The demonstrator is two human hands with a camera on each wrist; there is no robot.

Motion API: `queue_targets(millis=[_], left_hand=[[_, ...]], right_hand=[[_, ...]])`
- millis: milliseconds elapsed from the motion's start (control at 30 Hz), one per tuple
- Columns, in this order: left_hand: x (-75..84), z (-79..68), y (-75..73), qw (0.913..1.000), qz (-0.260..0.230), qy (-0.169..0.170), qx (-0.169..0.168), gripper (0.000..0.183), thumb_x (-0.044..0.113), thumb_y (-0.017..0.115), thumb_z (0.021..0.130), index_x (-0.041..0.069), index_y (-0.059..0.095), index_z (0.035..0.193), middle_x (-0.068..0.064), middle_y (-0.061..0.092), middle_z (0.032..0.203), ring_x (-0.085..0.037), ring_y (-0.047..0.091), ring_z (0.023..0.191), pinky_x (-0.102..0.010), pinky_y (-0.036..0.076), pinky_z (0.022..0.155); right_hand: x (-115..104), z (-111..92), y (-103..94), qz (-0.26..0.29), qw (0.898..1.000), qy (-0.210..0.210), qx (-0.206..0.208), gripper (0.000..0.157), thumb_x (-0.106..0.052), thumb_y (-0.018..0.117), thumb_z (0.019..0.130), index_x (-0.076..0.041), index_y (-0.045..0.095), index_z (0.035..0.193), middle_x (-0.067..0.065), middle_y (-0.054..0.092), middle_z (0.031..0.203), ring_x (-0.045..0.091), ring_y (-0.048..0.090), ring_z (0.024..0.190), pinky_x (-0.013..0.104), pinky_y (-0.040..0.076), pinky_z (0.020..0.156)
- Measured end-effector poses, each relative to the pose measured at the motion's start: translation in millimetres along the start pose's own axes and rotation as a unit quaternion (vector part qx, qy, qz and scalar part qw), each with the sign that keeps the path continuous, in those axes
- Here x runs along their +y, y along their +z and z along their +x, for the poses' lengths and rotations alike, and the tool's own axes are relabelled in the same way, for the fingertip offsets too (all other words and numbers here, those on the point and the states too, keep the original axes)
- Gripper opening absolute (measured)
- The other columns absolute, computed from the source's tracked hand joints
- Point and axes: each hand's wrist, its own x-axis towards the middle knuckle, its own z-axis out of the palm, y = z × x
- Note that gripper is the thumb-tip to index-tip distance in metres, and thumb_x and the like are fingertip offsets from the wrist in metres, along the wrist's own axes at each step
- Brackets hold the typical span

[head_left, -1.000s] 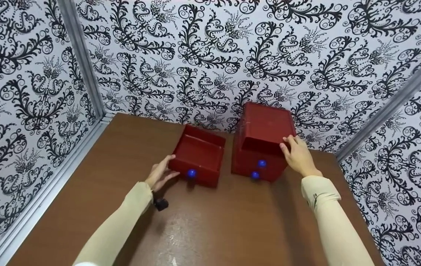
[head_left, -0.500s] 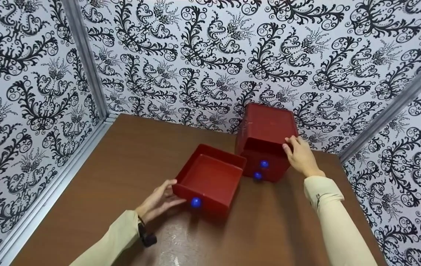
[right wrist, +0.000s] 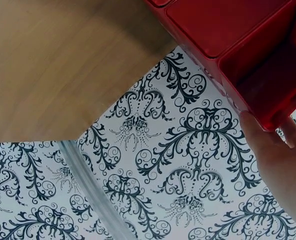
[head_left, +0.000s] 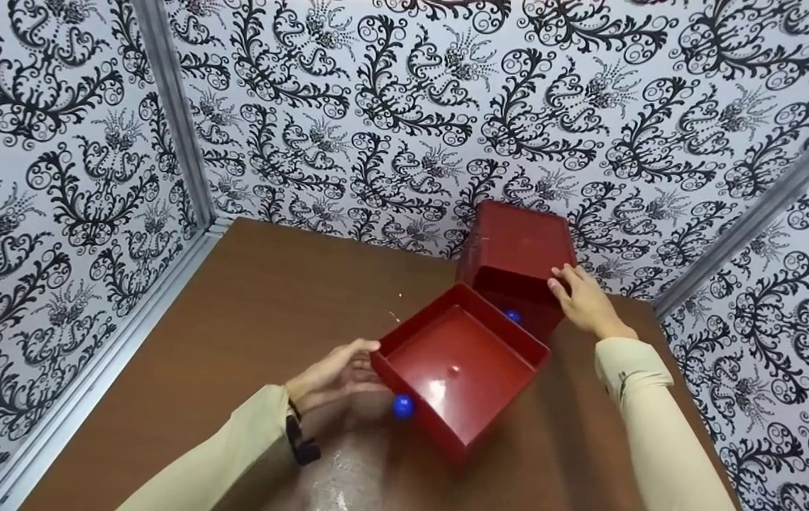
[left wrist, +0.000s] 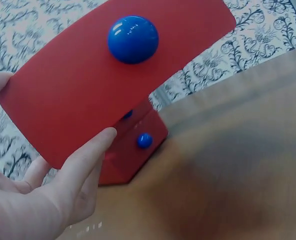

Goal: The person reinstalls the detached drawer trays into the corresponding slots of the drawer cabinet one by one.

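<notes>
A red drawer (head_left: 475, 355) with a blue knob (head_left: 403, 406) is up off the table, turned and tilted, in front of a red drawer cabinet (head_left: 525, 241). My left hand (head_left: 337, 372) grips its front-left corner, thumb at the upper edge and fingers beneath. In the left wrist view the drawer's front (left wrist: 78, 95) fills the upper part. The cabinet has an empty top slot (right wrist: 273, 70) and lower drawers with blue knobs; the held drawer partly hides them in the head view. My right hand (head_left: 585, 301) holds the cabinet's upper right edge, thumb and fingers on either side.
The cabinet stands on a brown wooden table (head_left: 248, 319) close to the patterned back wall (head_left: 390, 106). Patterned side walls with grey metal corner posts (head_left: 174, 106) enclose left and right. A black wrist strap (head_left: 299, 436) is on my left wrist.
My left hand has brought the drawer from beside the cabinet forward and rightward, turning it until it overlaps the cabinet's front in view. My right hand keeps its hold on the cabinet.
</notes>
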Motion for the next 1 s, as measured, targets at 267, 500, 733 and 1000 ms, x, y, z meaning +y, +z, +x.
queue_targets(millis=[267, 500, 733, 1000], left_hand=[[6.2, 25.0, 29.0, 0.9999, 0.003, -0.015, 0.004, 0.029, 0.037, 0.061, 0.082, 0.014, 0.062, 0.1, -0.004, 0.07, 0.091, -0.025, 0.067, 0.093, -0.046, 0.051, 0.094], [12.1, 40.7, 43.2, 0.9994, 0.003, -0.016, 0.03, 0.038, 0.036, 0.064, 0.079, 0.01, 0.06, 0.106, -0.01, 0.064, 0.099, -0.027, 0.067, 0.09, -0.048, 0.051, 0.093], [15.6, 48.9, 49.1, 0.9993, -0.014, -0.011, 0.034, 0.042, 0.036, 0.064, 0.079, 0.008, 0.057, 0.11, -0.013, 0.056, 0.108, -0.029, 0.064, 0.096, -0.049, 0.05, 0.093], [15.6, 52.0, 54.1, 0.9993, -0.015, -0.015, 0.032, 0.04, 0.037, 0.063, 0.08, 0.01, 0.057, 0.109, -0.01, 0.059, 0.104, -0.027, 0.064, 0.094, -0.048, 0.05, 0.095]], right_hand=[[5, -4, 2.1, 0.021, 0.999, 0.005, -0.031, 0.051, -0.034, 0.033, 0.099, 0.0, 0.039, 0.136, 0.03, 0.027, 0.145, 0.049, 0.017, 0.136, 0.059, 0.014, 0.114], [6, -3, 2.6, 0.024, 0.999, 0.0, -0.026, 0.05, -0.034, 0.033, 0.099, 0.0, 0.041, 0.135, 0.029, 0.029, 0.145, 0.049, 0.018, 0.136, 0.059, 0.015, 0.114], [10, 0, 2.5, 0.03, 0.999, -0.003, -0.021, 0.051, -0.035, 0.032, 0.099, 0.0, 0.041, 0.135, 0.029, 0.028, 0.145, 0.049, 0.017, 0.136, 0.058, 0.014, 0.115], [9, 1, -3.0, 0.032, 0.999, 0.003, -0.029, 0.052, -0.036, 0.031, 0.099, -0.001, 0.038, 0.137, 0.028, 0.026, 0.147, 0.049, 0.014, 0.137, 0.059, 0.012, 0.115]])
